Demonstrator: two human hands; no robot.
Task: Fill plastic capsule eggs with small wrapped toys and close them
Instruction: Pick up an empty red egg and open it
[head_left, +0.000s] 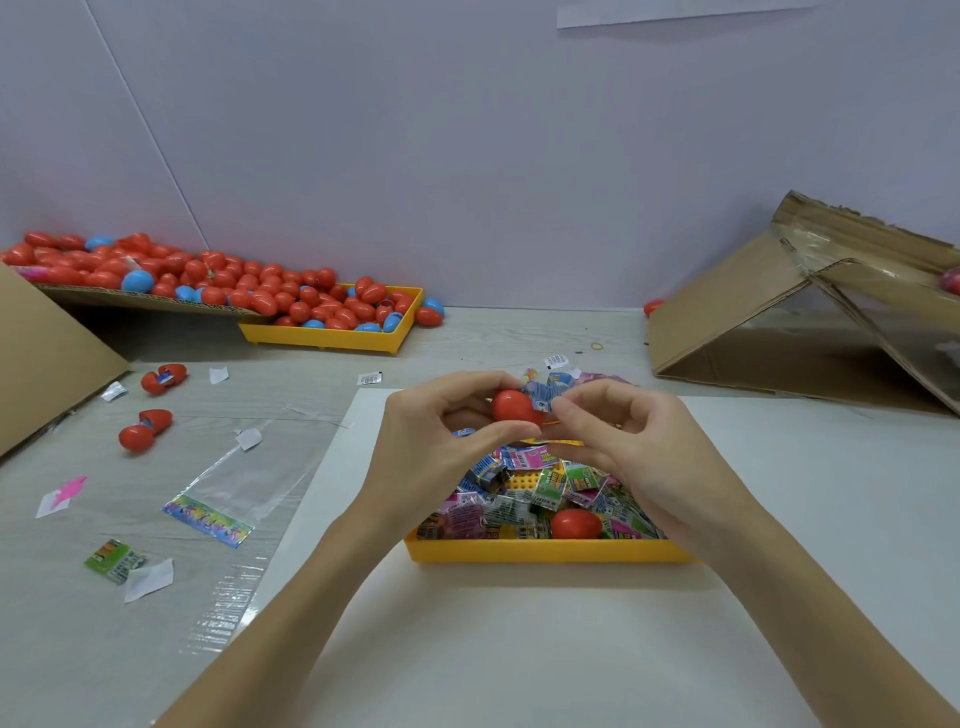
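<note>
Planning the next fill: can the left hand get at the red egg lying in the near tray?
Probably not right now: the left hand holds a red egg half. The egg in the tray lies uncovered on the packets.

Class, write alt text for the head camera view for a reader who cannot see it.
A person's left hand holds a red capsule egg while the right hand pushes a wrapped toy into it, above a yellow tray of wrapped toys. More eggs fill a far tray.

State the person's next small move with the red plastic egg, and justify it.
Probably push the blue wrapped toy packet into the red plastic egg: the left hand grips the egg, the right hand pinches the packet at its edge, not yet inside.
</note>
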